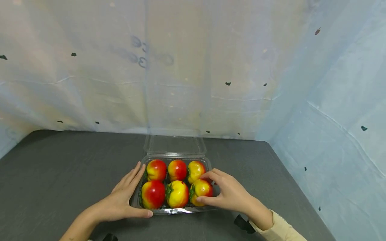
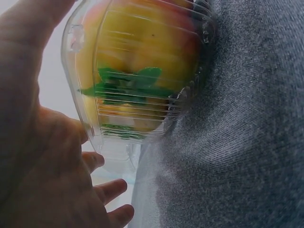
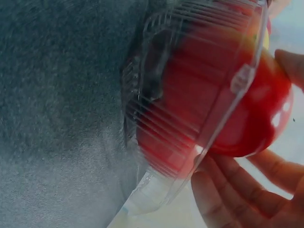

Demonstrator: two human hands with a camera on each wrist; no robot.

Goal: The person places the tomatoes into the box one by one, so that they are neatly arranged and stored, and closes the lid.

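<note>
A transparent plastic clamshell box (image 1: pixel 181 211) holds several glossy red-and-yellow persimmons with green leafy caps, in two rows. My right hand (image 1: pixel 230 194) holds the front right persimmon (image 1: pixel 202 189), thumb at its near side and fingers over its far side. In the right wrist view that red persimmon (image 3: pixel 256 114) rises above the box rim between thumb and fingers. Along the box's left side lies my left hand (image 1: pixel 120 202), fingers extended and thumb at the front left corner. The left wrist view shows a leafy-capped persimmon (image 2: pixel 142 42) through the ribbed wall.
The box's hinged clear lid (image 1: pixel 175 144) stands raised behind it, toward the pale sheet (image 1: pixel 187 67) that hangs at the back. Another sheet wall (image 1: pixel 340 134) runs along the right. Dark grey cloth covers the table (image 1: pixel 75 167).
</note>
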